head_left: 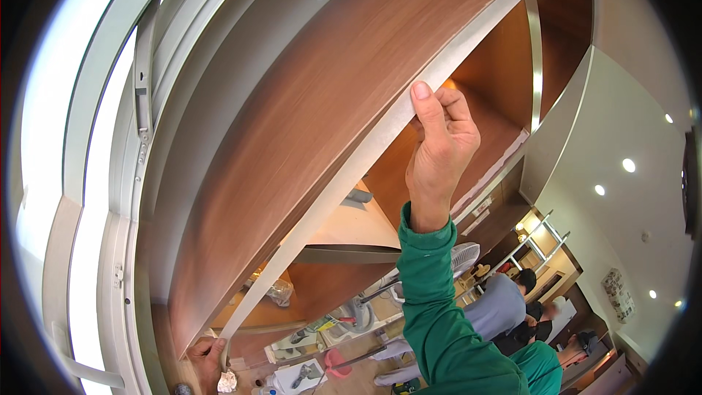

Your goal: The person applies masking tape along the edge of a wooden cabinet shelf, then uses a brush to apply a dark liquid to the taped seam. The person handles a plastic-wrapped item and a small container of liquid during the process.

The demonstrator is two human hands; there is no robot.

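A long pale flat strip (344, 181) runs slantwise along the front edge of a brown wood-faced panel (292, 132). Near its middle my right hand (442, 143), in a green sleeve, pinches it, with the thumb on the near face and the fingers curled behind. Down at the lower left, my left hand (207, 358) is closed at the strip's other end, beside the panel's corner; part of that hand is hidden. Whether the strip lies stuck to the panel or loose against it, I cannot tell. A crumpled white piece (227, 382) shows just below the left hand.
Open wooden compartments (497, 58) lie behind the strip, with a plastic bag (278, 290) in one. A window frame (131, 271) rises at the left. Below and right are a fan (464, 257), a ladder (537, 245), a pink object (336, 363) and several people (497, 307).
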